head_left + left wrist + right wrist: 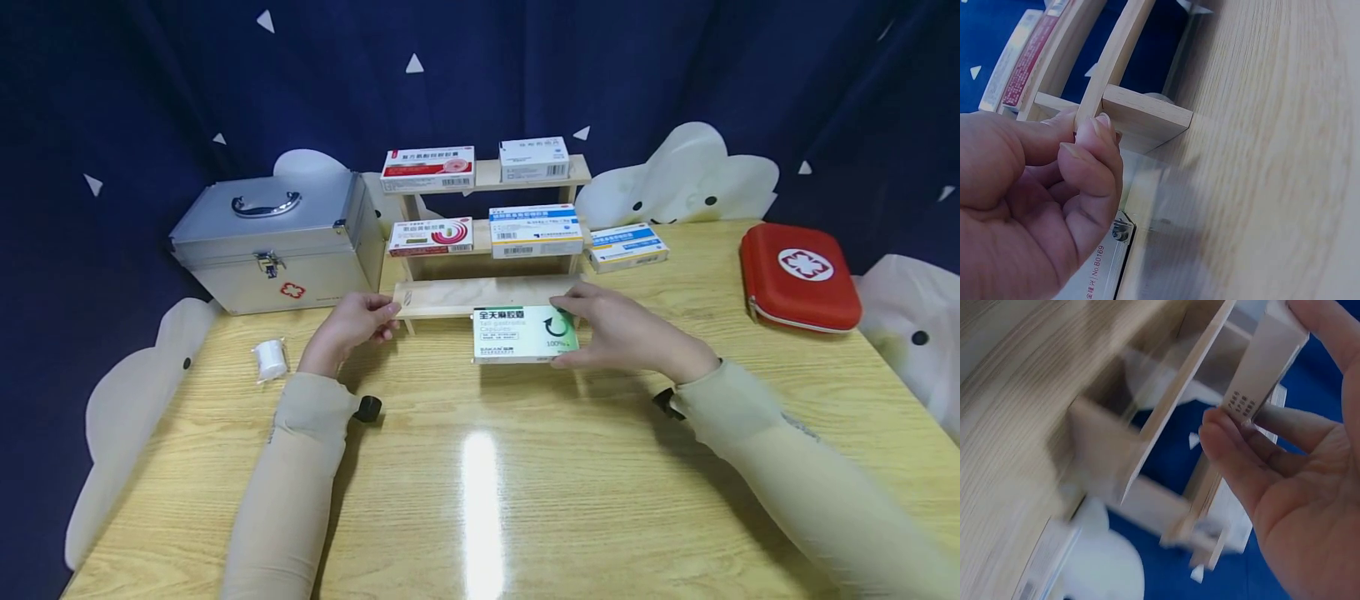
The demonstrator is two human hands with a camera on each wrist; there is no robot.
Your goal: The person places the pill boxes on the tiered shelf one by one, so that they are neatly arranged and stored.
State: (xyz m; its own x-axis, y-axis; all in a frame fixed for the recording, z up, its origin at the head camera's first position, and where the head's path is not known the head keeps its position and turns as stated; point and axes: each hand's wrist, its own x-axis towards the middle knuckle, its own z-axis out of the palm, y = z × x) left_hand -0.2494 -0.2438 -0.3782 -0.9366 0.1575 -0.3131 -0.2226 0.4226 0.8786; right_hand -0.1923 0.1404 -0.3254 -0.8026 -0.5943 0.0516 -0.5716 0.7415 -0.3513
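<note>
My left hand [354, 327] pinches the left end of the lowest board of a small wooden tiered shelf [487, 293]; the left wrist view shows thumb and fingertips on the board's edge [1094, 94]. My right hand [617, 332] grips a green and white medicine box [517, 333] by its right end, in front of that lowest tier. In the right wrist view the box's narrow side [1260, 369] is between thumb and fingers. On the middle tier stand a red and white box [431, 237] and a blue and white box [536, 230]. The top tier bears another red and white box [428, 169] and a pale box [534, 159].
Left of the shelf is a silver first-aid case [277, 237], with a wrapped white roll [270, 360] before it. A blue and white box [627, 247] lies right of the shelf. Farther right is a red zipped case [801, 277]. A dark blue curtain [480, 75] hangs behind.
</note>
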